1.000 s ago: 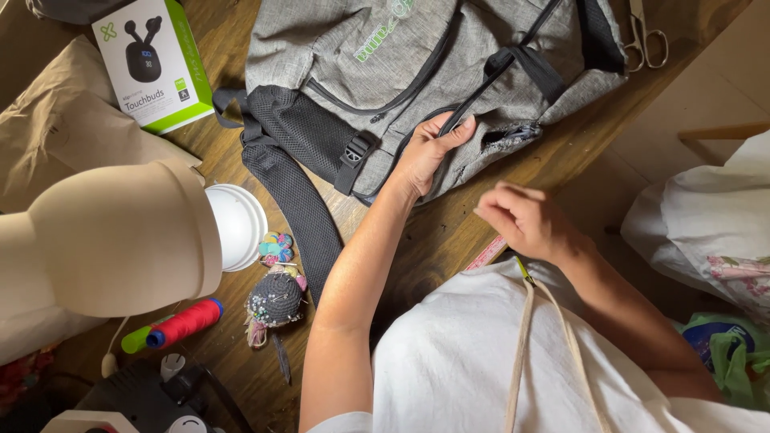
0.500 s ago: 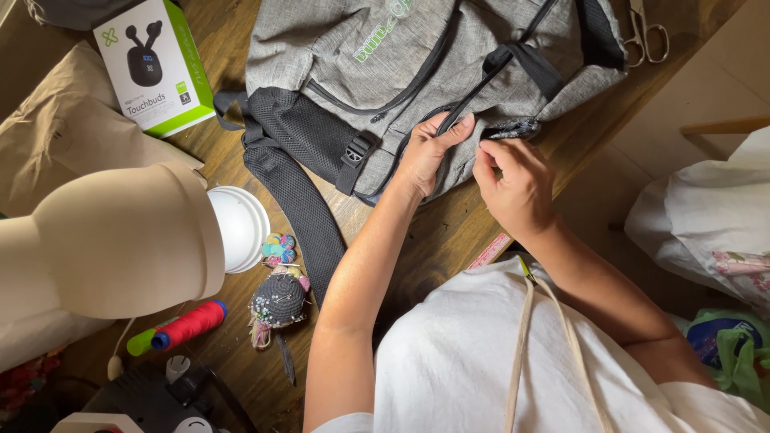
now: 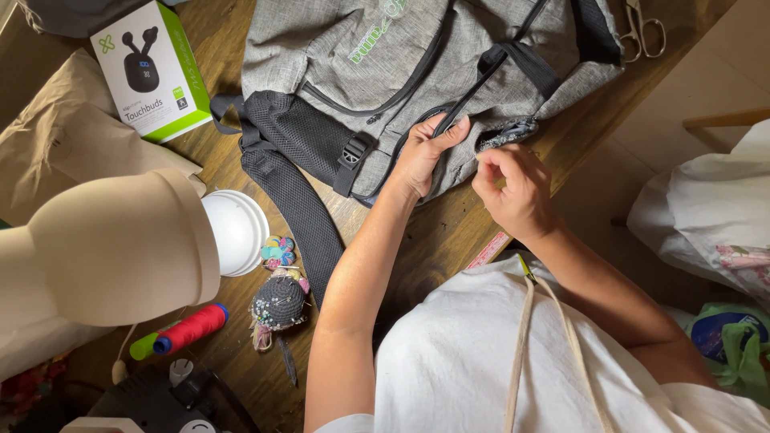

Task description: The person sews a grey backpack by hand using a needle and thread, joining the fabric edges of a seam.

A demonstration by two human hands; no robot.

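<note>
Across the far middle of the wooden surface (image 3: 449,240) lies a grey backpack (image 3: 337,72), flat, with its black mesh strap (image 3: 293,184) trailing toward the near edge. The left hand (image 3: 425,152) rests on the lower part of the backpack, palm down, fingers together and laid flat on the fabric, the thumb stretched out along a thin black strap (image 3: 473,88) that runs up the front. Just beside it, the right hand (image 3: 513,188) is curled with thumb and forefinger pressed together in a pinch beside a small patterned fabric edge (image 3: 505,135) at the backpack's lower seam; whether a needle or thread sits in that pinch is too small to tell. The two hands are near each other but apart.

Toward the far left corner stands a white and green box (image 3: 152,68) showing black earbuds, beside a sheet of brown paper (image 3: 56,152). At the left edge a beige dress form (image 3: 104,248) fills the near view, with a white round cap (image 3: 237,232) just beside it. Near the cap lie a small coloured crochet flower (image 3: 278,251) and a dark round pincushion (image 3: 278,303). A red thread spool (image 3: 188,329) lies near the near left corner. Scissors (image 3: 642,32) lie at the far right edge of the surface, just beside the backpack. A pink measuring tape (image 3: 488,250) peeks out at the near edge, by the person's white shirt (image 3: 481,369).
</note>
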